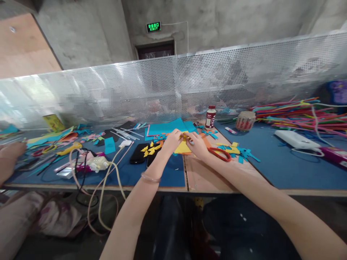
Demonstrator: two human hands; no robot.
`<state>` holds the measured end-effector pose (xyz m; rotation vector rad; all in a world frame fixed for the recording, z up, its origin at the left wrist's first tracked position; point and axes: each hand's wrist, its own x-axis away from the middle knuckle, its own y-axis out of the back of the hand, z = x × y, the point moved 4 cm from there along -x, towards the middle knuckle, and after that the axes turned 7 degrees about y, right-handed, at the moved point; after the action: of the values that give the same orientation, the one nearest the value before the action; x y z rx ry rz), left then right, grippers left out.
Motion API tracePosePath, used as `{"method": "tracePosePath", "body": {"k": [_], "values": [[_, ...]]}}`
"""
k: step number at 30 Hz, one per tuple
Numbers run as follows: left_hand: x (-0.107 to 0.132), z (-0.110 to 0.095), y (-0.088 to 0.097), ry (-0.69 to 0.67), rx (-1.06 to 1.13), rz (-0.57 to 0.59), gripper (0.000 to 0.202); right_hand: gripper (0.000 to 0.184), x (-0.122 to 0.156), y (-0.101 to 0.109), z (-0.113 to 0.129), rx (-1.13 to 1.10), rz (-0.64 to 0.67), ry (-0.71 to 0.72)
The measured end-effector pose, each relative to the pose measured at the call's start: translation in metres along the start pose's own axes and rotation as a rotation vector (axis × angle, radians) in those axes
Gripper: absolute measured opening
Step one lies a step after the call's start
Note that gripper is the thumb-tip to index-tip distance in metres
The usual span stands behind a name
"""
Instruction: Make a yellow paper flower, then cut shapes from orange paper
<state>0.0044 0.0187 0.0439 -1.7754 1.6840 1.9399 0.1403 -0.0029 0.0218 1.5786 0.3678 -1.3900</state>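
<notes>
My left hand (174,140) and my right hand (198,145) meet over the table, their fingers pinched together on a small yellow paper piece (185,135). Its shape is mostly hidden by the fingertips. Below them lies a yellow paper sheet (182,147), with blue sheets (168,127) behind. Red-handled scissors (222,156) rest beside my right wrist, partly covered by it. Left of my left forearm, yellow paper cutouts (150,148) are scattered on and around a black phone (137,155). Blue paper cutouts (246,154) lie to the right of the scissors.
A perforated metal divider (151,83) runs along the table's back. A brown bottle (210,117) and a round container (245,120) stand before it. Colourful pipe cleaners (295,112) lie far right. Cables (104,195) hang over the front edge. Another person's hand (13,151) is at far left.
</notes>
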Motion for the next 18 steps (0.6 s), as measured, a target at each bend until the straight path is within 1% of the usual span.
{"method": "tracePosePath", "body": {"k": [3, 9, 15, 18], "values": [[0.0, 0.0, -0.004, -0.007, 0.023, 0.001, 0.004, 0.028, 0.001, -0.003, -0.005, 0.002, -0.009, 0.008], [-0.001, 0.001, -0.004, -0.011, 0.046, 0.0, 0.006, 0.019, 0.001, -0.006, -0.011, 0.011, -0.032, 0.033], [-0.002, -0.001, -0.003, -0.006, 0.038, 0.037, 0.009, 0.019, 0.004, -0.011, -0.018, 0.054, -0.004, 0.046], [-0.002, -0.003, -0.004, 0.001, 0.043, 0.068, 0.01, 0.02, 0.004, -0.011, -0.018, 0.087, 0.015, 0.049]]}}
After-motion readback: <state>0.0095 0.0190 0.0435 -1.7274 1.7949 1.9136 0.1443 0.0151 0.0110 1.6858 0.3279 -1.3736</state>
